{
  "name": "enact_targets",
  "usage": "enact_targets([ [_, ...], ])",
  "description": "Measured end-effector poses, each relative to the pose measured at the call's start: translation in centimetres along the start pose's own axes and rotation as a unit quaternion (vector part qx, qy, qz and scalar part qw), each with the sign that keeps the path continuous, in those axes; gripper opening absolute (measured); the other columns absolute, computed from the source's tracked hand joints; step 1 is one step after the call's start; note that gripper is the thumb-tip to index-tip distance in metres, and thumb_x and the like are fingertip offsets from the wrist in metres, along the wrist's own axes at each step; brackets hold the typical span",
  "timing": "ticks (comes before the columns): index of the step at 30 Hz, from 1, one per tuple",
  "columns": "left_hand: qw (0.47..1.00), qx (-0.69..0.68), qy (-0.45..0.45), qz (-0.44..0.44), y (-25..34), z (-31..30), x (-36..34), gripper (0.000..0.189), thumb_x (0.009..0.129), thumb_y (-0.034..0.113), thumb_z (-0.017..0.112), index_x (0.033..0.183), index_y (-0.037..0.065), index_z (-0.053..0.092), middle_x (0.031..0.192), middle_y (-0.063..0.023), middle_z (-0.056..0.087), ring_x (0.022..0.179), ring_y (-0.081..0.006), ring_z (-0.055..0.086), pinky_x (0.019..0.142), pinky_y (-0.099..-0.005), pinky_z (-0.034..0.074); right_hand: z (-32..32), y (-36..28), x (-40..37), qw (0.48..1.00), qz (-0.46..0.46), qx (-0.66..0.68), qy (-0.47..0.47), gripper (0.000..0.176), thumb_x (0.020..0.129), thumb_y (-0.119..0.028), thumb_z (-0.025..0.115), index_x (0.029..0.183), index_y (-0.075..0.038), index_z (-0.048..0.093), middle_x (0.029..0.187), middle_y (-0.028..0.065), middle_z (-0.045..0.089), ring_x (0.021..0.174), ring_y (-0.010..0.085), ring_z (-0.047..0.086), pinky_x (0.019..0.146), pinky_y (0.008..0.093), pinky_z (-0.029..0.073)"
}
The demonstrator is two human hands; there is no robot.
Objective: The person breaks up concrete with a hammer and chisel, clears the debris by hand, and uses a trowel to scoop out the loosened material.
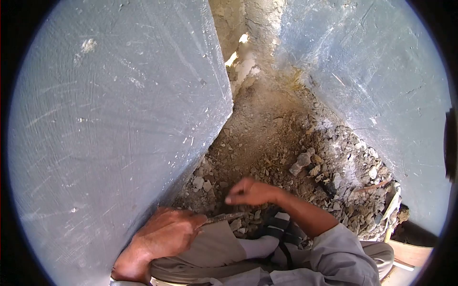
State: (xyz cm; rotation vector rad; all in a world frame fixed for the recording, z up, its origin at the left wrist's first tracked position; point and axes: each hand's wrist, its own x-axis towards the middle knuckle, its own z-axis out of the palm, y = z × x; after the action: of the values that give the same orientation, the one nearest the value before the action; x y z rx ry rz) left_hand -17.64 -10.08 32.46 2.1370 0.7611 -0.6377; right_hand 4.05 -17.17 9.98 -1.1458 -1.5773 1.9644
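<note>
In the lower left of the frame, the left hand point(169, 231) is closed around a thin tool point(228, 217), whose free part points out from the fingers toward the lower centre, while the right hand point(252, 192), just above it, has bent fingers, and I cannot tell if they hold something. Beyond the hands, much rubble point(336, 178) lies already loose at centre and right, between the grey left panel point(119, 105) and the grey right panel point(381, 81), so clearing looks incomplete.
</note>
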Motion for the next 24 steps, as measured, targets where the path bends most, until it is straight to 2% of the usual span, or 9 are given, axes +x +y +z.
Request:
enact_targets([
  [2,1.000,-0.013,-0.003,0.010,0.2,0.0,0.1,0.020,0.085,0.010,0.055,0.101,0.005,0.065,0.090,-0.0175,0.068,0.085,-0.0389,0.065,0.071,-0.0482,0.051,-3.5,1.5,2.0,0.978,-0.071,-0.096,0.171,0.036,0.090,-0.042,0.063,0.095,-0.008,0.070,0.086,0.0139,0.069,0.085,0.0273,0.066,0.079,0.0392,0.051],
  [4,1.000,-0.020,-0.010,0.014,0.5,-0.1,0.3,0.019,0.085,0.010,0.055,0.101,0.004,0.065,0.089,-0.0179,0.067,0.085,-0.0392,0.065,0.071,-0.0480,0.051,-8.9,2.4,4.5,0.944,-0.002,-0.146,0.297,0.037,0.092,-0.043,0.060,0.097,-0.008,0.069,0.087,0.0157,0.069,0.085,0.0278,0.066,0.078,0.0404,0.051],
  [5,1.000,-0.020,-0.012,0.013,0.5,-0.1,0.4,0.019,0.085,0.009,0.054,0.100,0.004,0.065,0.088,-0.0182,0.067,0.085,-0.0394,0.065,0.071,-0.0479,0.051,-12.1,3.5,6.2,0.942,0.094,-0.136,0.293,0.040,0.092,-0.044,0.059,0.103,-0.008,0.069,0.097,0.0174,0.070,0.090,0.0305,0.067,0.081,0.0403,0.052],
  [9,0.999,-0.007,-0.029,-0.014,-0.8,0.4,0.8,0.023,0.085,0.013,0.061,0.105,0.006,0.067,0.093,-0.0167,0.068,0.088,-0.0376,0.065,0.075,-0.0461,0.052,-17.2,9.1,13.2,0.903,0.160,-0.154,0.367,0.057,0.094,-0.046,0.054,0.134,-0.005,0.054,0.139,0.0200,0.051,0.126,0.0337,0.051,0.104,0.0385,0.042],
  [12,1.000,-0.002,-0.009,-0.024,-1.4,0.3,0.8,0.019,0.085,0.012,0.057,0.101,0.005,0.066,0.090,-0.0177,0.067,0.086,-0.0386,0.065,0.073,-0.0473,0.051,-14.8,12.9,15.2,0.846,0.098,-0.375,0.365,0.061,0.095,-0.048,0.051,0.141,-0.009,0.047,0.150,0.0171,0.037,0.134,0.0342,0.040,0.110,0.0407,0.035],
  [15,0.999,0.007,0.011,-0.030,-1.4,0.5,0.8,0.017,0.086,0.010,0.054,0.098,0.004,0.064,0.088,-0.0181,0.067,0.085,-0.0388,0.065,0.071,-0.0485,0.051,-10.8,10.7,12.4,0.892,0.039,-0.313,0.325,0.058,0.094,-0.044,0.055,0.140,-0.010,0.048,0.149,0.0158,0.038,0.134,0.0363,0.039,0.112,0.0439,0.032],
  [17,0.999,0.010,0.006,-0.044,-0.9,0.5,0.5,0.019,0.085,0.012,0.057,0.101,0.005,0.066,0.091,-0.0173,0.068,0.087,-0.0377,0.065,0.073,-0.0475,0.051,-6.3,12.0,11.0,0.908,-0.113,-0.201,0.351,0.053,0.092,-0.036,0.061,0.137,-0.009,0.052,0.144,0.0161,0.043,0.132,0.0377,0.040,0.113,0.0463,0.029],
  [19,0.998,0.005,-0.002,-0.058,-0.1,0.2,0.5,0.024,0.083,0.015,0.063,0.106,0.007,0.069,0.095,-0.0162,0.069,0.091,-0.0364,0.065,0.078,-0.0453,0.052,-2.7,10.7,9.3,0.906,-0.117,-0.247,0.324,0.049,0.091,-0.030,0.064,0.133,-0.009,0.055,0.142,0.0167,0.046,0.132,0.0357,0.041,0.114,0.0449,0.029],
  [24,0.999,-0.009,-0.029,0.011,-0.1,0.4,0.3,0.019,0.085,0.012,0.057,0.101,0.005,0.066,0.093,-0.0173,0.068,0.088,-0.0376,0.065,0.074,-0.0480,0.051,4.2,5.3,4.9,0.975,-0.169,-0.090,0.114,0.034,0.092,-0.029,0.064,0.119,-0.008,0.064,0.124,0.0140,0.060,0.120,0.0312,0.053,0.104,0.0429,0.040],
])
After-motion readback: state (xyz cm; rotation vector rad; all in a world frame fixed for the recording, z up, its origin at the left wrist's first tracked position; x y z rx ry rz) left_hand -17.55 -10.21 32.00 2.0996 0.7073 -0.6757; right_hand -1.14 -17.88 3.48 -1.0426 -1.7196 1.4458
